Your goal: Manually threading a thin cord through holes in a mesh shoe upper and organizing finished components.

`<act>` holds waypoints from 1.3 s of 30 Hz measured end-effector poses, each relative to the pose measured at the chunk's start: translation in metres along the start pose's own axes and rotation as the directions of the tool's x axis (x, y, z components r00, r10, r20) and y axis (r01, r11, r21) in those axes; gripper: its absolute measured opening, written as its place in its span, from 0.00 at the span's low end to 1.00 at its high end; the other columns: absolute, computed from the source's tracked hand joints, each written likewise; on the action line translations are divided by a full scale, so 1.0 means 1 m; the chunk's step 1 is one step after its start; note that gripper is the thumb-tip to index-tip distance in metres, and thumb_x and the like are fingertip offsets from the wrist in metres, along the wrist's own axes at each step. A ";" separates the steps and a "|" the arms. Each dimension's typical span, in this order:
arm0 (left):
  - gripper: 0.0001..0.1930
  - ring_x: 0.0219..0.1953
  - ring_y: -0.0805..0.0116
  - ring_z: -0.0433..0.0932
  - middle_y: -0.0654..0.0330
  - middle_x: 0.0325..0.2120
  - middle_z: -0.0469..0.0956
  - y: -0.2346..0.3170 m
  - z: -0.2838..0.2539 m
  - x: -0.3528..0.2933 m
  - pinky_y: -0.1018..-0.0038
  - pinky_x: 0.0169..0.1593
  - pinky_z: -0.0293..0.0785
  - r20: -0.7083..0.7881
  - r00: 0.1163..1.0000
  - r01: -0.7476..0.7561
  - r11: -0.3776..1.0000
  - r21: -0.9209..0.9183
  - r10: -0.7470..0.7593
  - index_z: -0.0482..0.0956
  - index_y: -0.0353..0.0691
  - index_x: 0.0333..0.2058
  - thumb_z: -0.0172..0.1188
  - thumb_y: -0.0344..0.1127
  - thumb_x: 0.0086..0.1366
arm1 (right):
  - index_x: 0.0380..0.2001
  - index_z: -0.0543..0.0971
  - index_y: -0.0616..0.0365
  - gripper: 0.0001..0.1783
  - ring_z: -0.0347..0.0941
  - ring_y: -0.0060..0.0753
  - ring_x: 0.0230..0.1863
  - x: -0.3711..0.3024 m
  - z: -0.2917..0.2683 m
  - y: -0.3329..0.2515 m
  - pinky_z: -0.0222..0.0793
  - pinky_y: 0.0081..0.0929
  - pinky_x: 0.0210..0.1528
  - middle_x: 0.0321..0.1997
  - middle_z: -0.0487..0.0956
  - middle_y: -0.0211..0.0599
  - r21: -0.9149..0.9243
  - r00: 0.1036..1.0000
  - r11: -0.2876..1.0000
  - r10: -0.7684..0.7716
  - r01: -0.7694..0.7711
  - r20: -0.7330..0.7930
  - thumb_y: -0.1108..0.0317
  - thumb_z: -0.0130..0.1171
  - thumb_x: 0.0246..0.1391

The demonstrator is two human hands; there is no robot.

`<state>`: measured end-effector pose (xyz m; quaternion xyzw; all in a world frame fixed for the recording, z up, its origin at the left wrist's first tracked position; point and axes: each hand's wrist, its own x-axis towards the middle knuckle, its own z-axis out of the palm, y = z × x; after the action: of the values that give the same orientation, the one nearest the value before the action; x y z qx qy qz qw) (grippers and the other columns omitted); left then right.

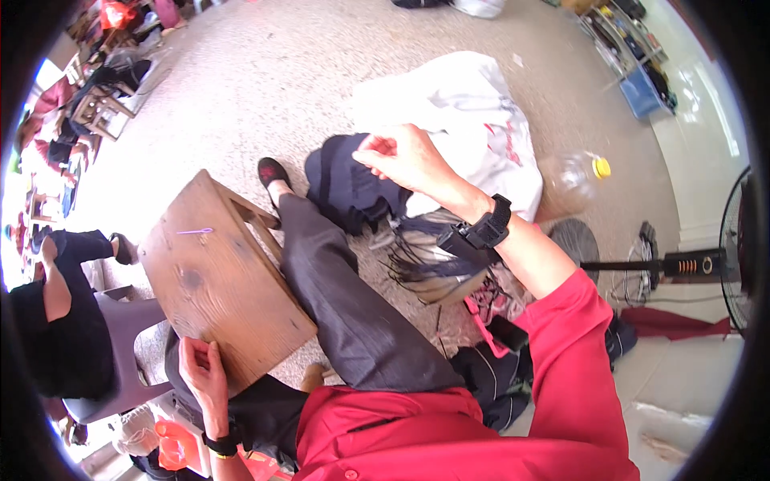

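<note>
In the head view, the wooden surface [212, 293] is the landmark. A thin purple tool [194, 232] lies on its far half, apart from both hands. The left hand [206, 381] is at the surface's near left edge, its grip loosely curled, with nothing seen in it. The right hand [413, 164] reaches out to the right of the surface, past the leg, over the dark cloth [341, 184] on the floor. Its grip is half curled, thumb near the fingers; I cannot tell whether it pinches anything thin or touches the cloth. The white sack [481, 100] lies farther right of the surface, beside the cloth. The step in hand looks like a reach at the cloth; taking hold would call for a lower hand and fingers closing on one fold.
</note>
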<state>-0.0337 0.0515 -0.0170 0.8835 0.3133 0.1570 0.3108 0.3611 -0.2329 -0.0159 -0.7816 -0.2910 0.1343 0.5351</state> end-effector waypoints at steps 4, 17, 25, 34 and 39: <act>0.12 0.21 0.68 0.62 0.59 0.24 0.62 0.010 0.002 0.001 0.71 0.26 0.59 -0.039 0.996 -0.071 0.992 0.102 0.075 0.66 0.34 0.29 0.63 0.22 0.63 | 0.31 0.85 0.63 0.15 0.83 0.31 0.33 0.044 0.006 0.029 0.78 0.30 0.39 0.29 0.85 0.40 -0.172 0.989 0.975 0.146 -0.139 0.030 0.61 0.73 0.53; 0.10 0.25 0.68 0.74 0.58 0.23 0.71 0.056 -0.008 0.015 0.75 0.32 0.69 0.074 0.995 0.065 0.998 0.001 -0.065 0.70 0.34 0.29 0.63 0.18 0.57 | 0.46 0.81 0.75 0.36 0.77 0.60 0.60 0.073 0.017 0.165 0.75 0.44 0.61 0.53 0.80 0.67 -0.761 0.815 0.589 0.561 -0.273 0.142 0.53 0.79 0.44; 0.09 0.26 0.67 0.76 0.57 0.25 0.74 0.184 0.020 0.094 0.74 0.34 0.72 0.162 0.953 -0.231 0.959 -0.167 0.257 0.73 0.33 0.30 0.66 0.19 0.56 | 0.49 0.84 0.63 0.33 0.74 0.54 0.64 0.078 0.031 0.175 0.66 0.50 0.70 0.59 0.81 0.53 -0.819 0.753 0.507 0.640 -0.268 0.150 0.49 0.76 0.48; 0.08 0.27 0.65 0.80 0.55 0.24 0.77 0.240 0.105 0.184 0.70 0.34 0.75 0.303 0.885 -0.296 0.929 -0.223 0.354 0.74 0.33 0.31 0.66 0.25 0.60 | 0.50 0.83 0.67 0.35 0.72 0.59 0.67 0.083 0.036 0.194 0.71 0.48 0.66 0.61 0.78 0.58 -0.769 0.733 0.552 0.660 -0.322 0.167 0.46 0.74 0.50; 0.13 0.31 0.46 0.81 0.47 0.26 0.78 0.197 0.220 0.223 0.57 0.37 0.76 0.474 0.815 -0.292 0.943 -0.160 0.333 0.73 0.33 0.30 0.71 0.31 0.57 | 0.44 0.86 0.65 0.29 0.81 0.54 0.57 0.068 0.033 0.227 0.77 0.45 0.59 0.51 0.85 0.54 -0.731 0.804 0.588 0.588 -0.346 0.092 0.51 0.76 0.48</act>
<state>0.3280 -0.0227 -0.0379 0.9201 0.0671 -0.0131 0.3856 0.4688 -0.2259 -0.2291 -0.9366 -0.1836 0.2818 0.0981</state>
